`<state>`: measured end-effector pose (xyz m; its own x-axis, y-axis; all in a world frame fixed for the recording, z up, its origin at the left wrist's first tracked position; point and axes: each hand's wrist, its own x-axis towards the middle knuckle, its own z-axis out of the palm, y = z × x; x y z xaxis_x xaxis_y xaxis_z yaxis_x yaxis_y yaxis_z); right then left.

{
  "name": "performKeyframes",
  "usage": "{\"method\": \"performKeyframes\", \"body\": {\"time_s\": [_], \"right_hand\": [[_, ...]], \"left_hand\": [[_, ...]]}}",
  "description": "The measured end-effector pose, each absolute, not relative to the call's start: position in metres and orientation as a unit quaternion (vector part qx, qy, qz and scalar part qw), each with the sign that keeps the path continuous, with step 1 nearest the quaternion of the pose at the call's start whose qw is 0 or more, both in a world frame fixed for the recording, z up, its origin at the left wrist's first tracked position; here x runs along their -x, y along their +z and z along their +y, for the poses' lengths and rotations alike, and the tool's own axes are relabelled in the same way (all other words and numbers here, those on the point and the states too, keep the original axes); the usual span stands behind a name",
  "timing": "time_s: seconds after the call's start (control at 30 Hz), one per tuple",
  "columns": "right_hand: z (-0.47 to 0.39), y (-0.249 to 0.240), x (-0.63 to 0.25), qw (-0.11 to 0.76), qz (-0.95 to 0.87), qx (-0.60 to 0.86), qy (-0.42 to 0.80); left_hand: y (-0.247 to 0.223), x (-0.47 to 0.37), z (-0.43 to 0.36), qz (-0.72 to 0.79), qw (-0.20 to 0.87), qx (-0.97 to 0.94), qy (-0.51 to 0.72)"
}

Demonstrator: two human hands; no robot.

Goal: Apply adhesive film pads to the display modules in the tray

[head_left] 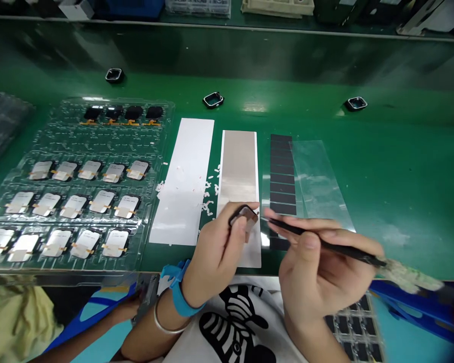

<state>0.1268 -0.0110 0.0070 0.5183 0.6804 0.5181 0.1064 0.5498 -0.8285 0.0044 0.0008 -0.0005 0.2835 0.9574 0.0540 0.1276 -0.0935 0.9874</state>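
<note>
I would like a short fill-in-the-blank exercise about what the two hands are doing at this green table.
1. The left hand holds a small dark ____ frame.
2. The right hand holds black ____ , tips pointing at the frame.
3. The clear tray of small parts lies to the ____ of the white strip.
4. The left wrist wears a ____ strap.

Missing words: rectangular; tweezers; left; blue

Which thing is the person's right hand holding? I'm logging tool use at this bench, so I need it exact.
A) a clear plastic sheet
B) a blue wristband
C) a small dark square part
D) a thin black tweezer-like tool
D: the right hand grips a thin black tool whose tip points toward the small dark square part pinched in the left hand.
</note>
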Motion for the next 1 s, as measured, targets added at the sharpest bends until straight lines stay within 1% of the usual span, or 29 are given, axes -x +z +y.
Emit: {"method": "performKeyframes", "body": {"time_s": [0.1,0.23,0.3,0.43,0.5,0.57,0.63,0.7,0.8,0.83,0.9,0.93,1.0], "right_hand": [[-0.002,0.006,-0.133,0.775,-0.435,0.419,0.187],[0.003,-0.001,-0.139,0.756,-0.462,0.388,0.252],[0.0,-0.005,-0.141,0.73,-0.487,0.395,0.272],[-0.007,-0.008,-0.143,0.651,-0.538,0.453,0.286],[-0.009,-0.009,-0.143,0.64,-0.548,0.461,0.28],[-0.01,-0.011,-0.143,0.653,-0.542,0.461,0.261],[-0.011,-0.013,-0.144,0.665,-0.532,0.46,0.251],[-0.011,-0.015,-0.144,0.674,-0.531,0.452,0.244],[-0.011,-0.018,-0.146,0.692,-0.54,0.43,0.211],[-0.011,-0.019,-0.147,0.699,-0.542,0.424,0.195],[-0.011,-0.018,-0.147,0.71,-0.531,0.43,0.171],[-0.011,-0.017,-0.147,0.709,-0.522,0.444,0.169],[-0.012,-0.014,-0.147,0.699,-0.507,0.473,0.177]], "left_hand": [[0.003,-0.004,0.002,0.422,0.573,-0.534,0.457],[0.011,-0.003,0.007,0.4,0.621,-0.489,0.464],[0.015,-0.002,0.008,0.399,0.628,-0.486,0.458],[0.019,-0.001,0.007,0.409,0.631,-0.497,0.433],[0.021,0.0,0.003,0.414,0.629,-0.51,0.416],[0.022,0.004,-0.003,0.426,0.615,-0.53,0.399],[0.026,0.014,-0.008,0.449,0.576,-0.565,0.384],[0.033,0.033,-0.008,0.487,0.5,-0.609,0.377],[0.05,0.084,0.005,0.579,0.33,-0.655,0.358],[0.057,0.105,0.012,0.621,0.268,-0.654,0.339],[0.071,0.146,0.03,0.689,0.178,-0.644,0.282],[0.077,0.165,0.041,0.706,0.163,-0.644,0.247],[0.085,0.195,0.065,0.719,0.154,-0.643,0.215]]}}
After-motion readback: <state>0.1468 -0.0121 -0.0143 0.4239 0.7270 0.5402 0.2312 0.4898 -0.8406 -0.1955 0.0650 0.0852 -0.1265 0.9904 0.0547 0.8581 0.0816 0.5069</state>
